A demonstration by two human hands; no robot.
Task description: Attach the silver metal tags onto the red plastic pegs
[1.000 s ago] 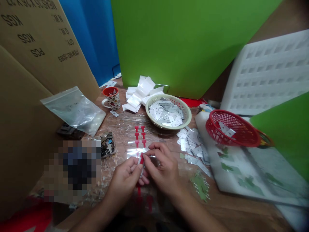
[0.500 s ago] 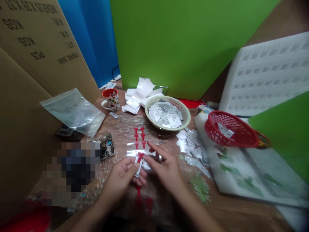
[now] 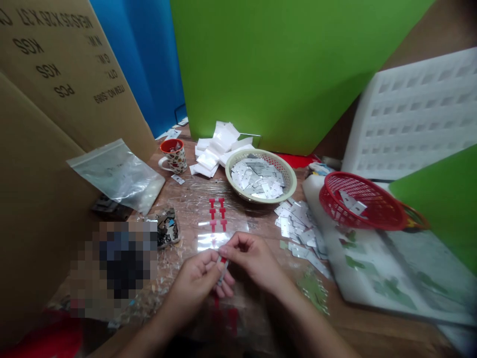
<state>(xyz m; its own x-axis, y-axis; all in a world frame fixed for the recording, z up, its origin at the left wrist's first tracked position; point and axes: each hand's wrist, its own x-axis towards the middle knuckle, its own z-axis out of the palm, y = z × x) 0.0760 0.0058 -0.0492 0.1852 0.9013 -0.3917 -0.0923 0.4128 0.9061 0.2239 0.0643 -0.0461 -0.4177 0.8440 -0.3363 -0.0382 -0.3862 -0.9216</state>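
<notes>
A small pale metal plate (image 3: pixel 221 276) is held in my left hand (image 3: pixel 199 273), between the thumb and the fingers. On the plate's upper part lies a red T-shaped sticker (image 3: pixel 223 259), its top hidden by fingertips. My right hand (image 3: pixel 253 256) is closed, its thumb and index finger pinched at the plate's upper end. Just beyond my hands a clear sheet (image 3: pixel 238 229) carries rows of red T-shaped stickers (image 3: pixel 222 212). More red shapes (image 3: pixel 232 318) show, blurred, on clear film below my hands.
Metal plates fill a cream basket (image 3: pixel 229 181), and a loose pile (image 3: pixel 298 223) lies beside it. At right, a red basket (image 3: pixel 335 191) sits on white foam (image 3: pixel 343 288). A patterned mug (image 3: pixel 177 159), plastic bag (image 3: pixel 119 171) and cardboard box (image 3: pixel 82 64) are at left.
My right hand's fingers, spread apart before, have closed at the plate's upper end. The plate now shows less of its red sticker. The whole view has shifted slightly.
</notes>
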